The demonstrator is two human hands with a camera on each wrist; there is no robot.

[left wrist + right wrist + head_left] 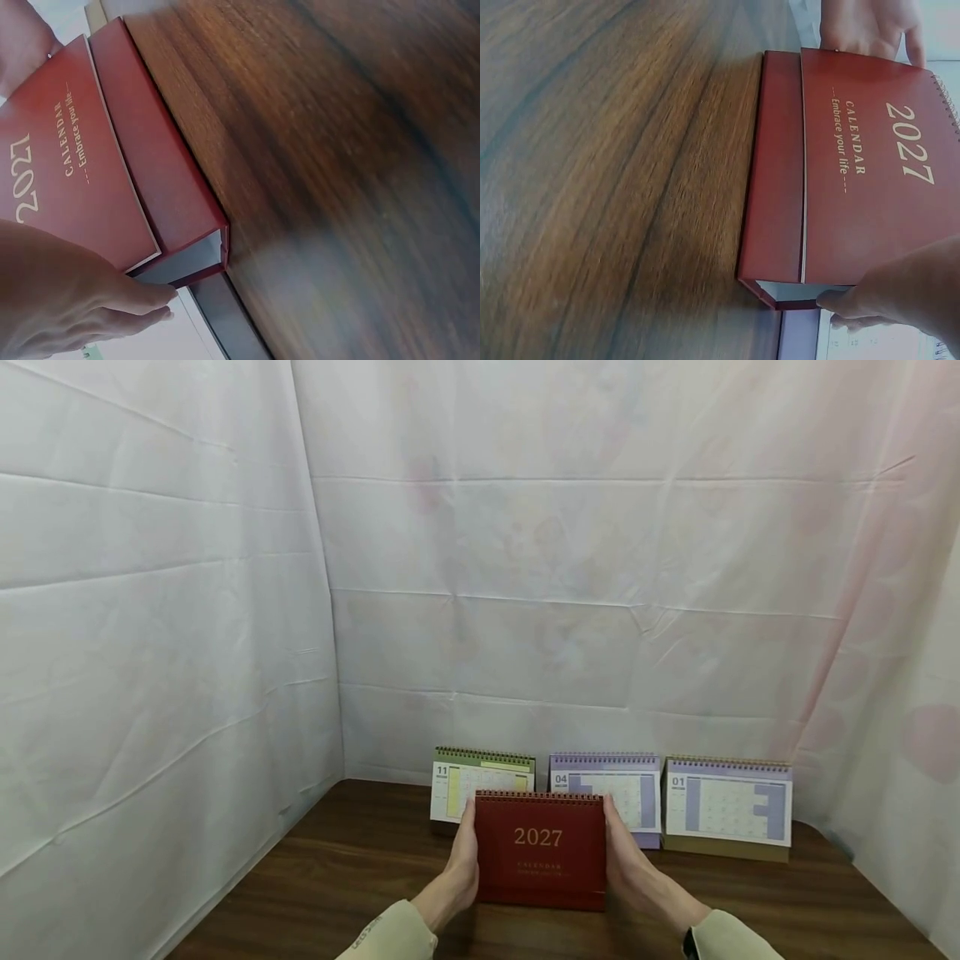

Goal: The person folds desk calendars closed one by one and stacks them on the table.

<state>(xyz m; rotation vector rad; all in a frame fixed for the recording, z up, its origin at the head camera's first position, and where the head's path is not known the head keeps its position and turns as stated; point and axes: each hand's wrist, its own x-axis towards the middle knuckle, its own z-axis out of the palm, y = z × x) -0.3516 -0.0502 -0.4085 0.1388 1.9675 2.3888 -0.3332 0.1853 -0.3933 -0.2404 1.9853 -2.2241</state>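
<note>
A red desk calendar [540, 852] marked 2027 stands in front of me on the dark wooden table, its gold spiral binding along the top. My left hand [455, 864] presses against its left side, and my right hand [633, 864] presses its right side. In the wrist views the fingers lie fairly straight along the side openings of the calendar's folded stand. The left hand [67, 292] covers part of the near side in its own view. Likewise the right hand [900, 292] overlaps the cover's edge.
Behind the red calendar stand three others in a row: a green one [442, 797] showing 11, a purple one [651, 802] showing 04, and one [727, 802] showing 01 on a tan stand. Pale cloth [525, 543] hangs behind and along both sides of the table [337, 860].
</note>
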